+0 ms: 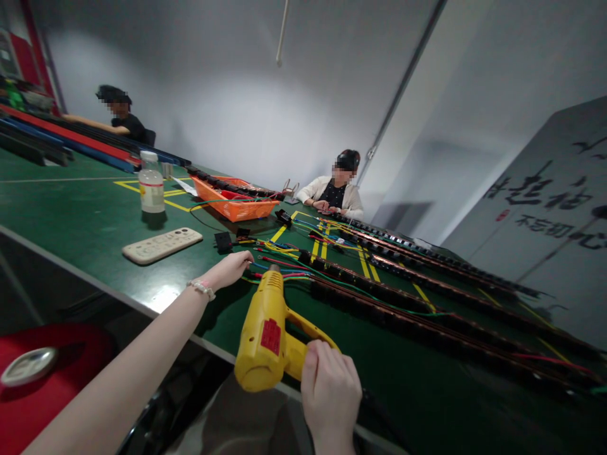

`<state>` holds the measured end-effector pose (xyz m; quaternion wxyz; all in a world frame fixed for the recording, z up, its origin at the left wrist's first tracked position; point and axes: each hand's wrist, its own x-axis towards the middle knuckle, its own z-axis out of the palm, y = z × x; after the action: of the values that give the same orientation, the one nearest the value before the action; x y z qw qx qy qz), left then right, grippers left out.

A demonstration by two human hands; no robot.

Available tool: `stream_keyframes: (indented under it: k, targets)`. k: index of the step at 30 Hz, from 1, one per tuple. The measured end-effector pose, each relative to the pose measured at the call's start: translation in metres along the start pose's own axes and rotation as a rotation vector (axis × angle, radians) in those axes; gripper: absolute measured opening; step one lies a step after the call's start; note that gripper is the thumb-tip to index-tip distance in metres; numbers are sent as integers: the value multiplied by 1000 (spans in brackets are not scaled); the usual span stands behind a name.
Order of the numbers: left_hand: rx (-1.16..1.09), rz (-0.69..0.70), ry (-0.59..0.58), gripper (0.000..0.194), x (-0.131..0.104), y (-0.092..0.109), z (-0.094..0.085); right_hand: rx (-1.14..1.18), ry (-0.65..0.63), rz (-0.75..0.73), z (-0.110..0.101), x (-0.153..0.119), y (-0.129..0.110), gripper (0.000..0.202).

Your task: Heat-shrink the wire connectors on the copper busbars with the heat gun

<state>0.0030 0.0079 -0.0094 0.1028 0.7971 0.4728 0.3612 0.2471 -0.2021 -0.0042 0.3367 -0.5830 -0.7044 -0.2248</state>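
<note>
A yellow heat gun (262, 338) with a red label is gripped by its handle in my right hand (332, 385), its nozzle (274, 268) directed away from me at the wire ends. Just left of the nozzle, my left hand (232, 268) is closed in a pinch on a wire, with a bracelet at its wrist. Coloured wires (289, 273), red, blue and green among them, run right from there to long dark strips with copper-coloured edges (379, 309). A black connector (222, 242) lies just beyond my left hand.
Left on the green table (95, 208) are a phone in a beige case (162, 245) and a bottle (152, 189). An orange basket (232, 205) stands farther back. One person (334, 189) sits across; another (123, 123) is far left. A red seat (57, 366) is lower left.
</note>
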Motion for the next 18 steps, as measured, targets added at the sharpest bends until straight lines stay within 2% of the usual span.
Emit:
stream_keyframes:
  k: [7,13,18]
  targets:
    - [-11,7,13,25,-1,2,0,45,-4,17,16,7,-26,33]
    - [-70,45,-35,18,0,-2,7,68,16,-11,27,2,-22,25]
    - [-121,49,-10,23,1,-1,7,86,38,46,34,-2,-21,27]
